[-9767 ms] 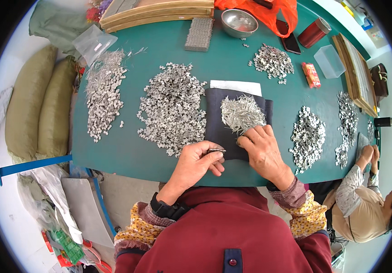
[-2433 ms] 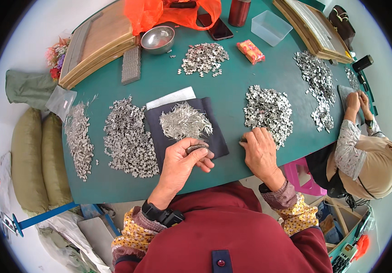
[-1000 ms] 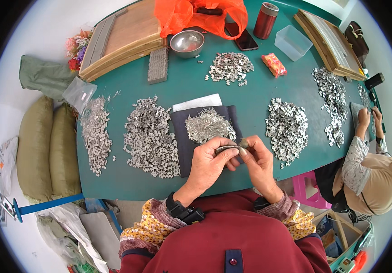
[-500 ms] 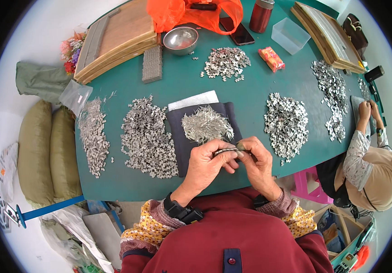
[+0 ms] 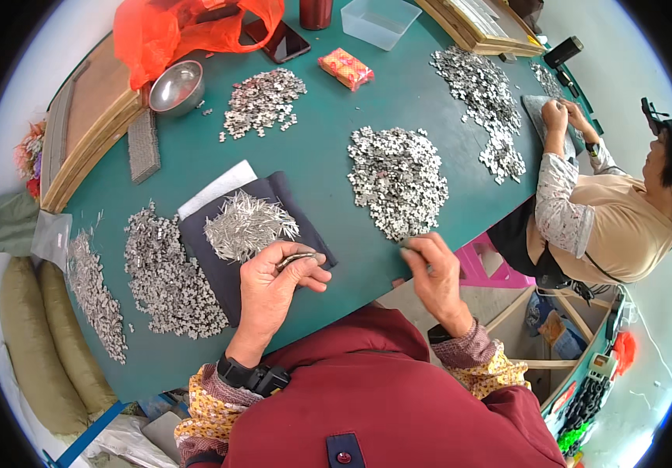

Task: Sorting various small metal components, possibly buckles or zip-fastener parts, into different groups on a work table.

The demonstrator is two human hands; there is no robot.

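Note:
My left hand (image 5: 270,285) is closed on a short, dark, curved metal strip (image 5: 295,259) pinched between thumb and fingers. Just beyond it, a heap of thin silvery pins (image 5: 246,225) lies on a folded dark cloth (image 5: 302,204). My right hand (image 5: 439,279) is at the near edge of a large pile of small metal links (image 5: 398,175). Its thumb and forefinger are drawn together there; whether a link is between them is too small to tell. Left of the cloth lies another big pile of metal links (image 5: 164,273).
More small metal parts (image 5: 96,292) lie at the far left. Beyond are a metal bowl (image 5: 176,88), a wire-textured block (image 5: 144,148), an orange bag (image 5: 156,39), a phone (image 5: 280,43), a red packet (image 5: 345,69) and a clear box (image 5: 379,22). A co-worker (image 5: 609,203) sits at right.
My right hand has left the strip and moved right to the link pile. The strip stays in my left hand. The view has swung right, so the table appears shifted left.

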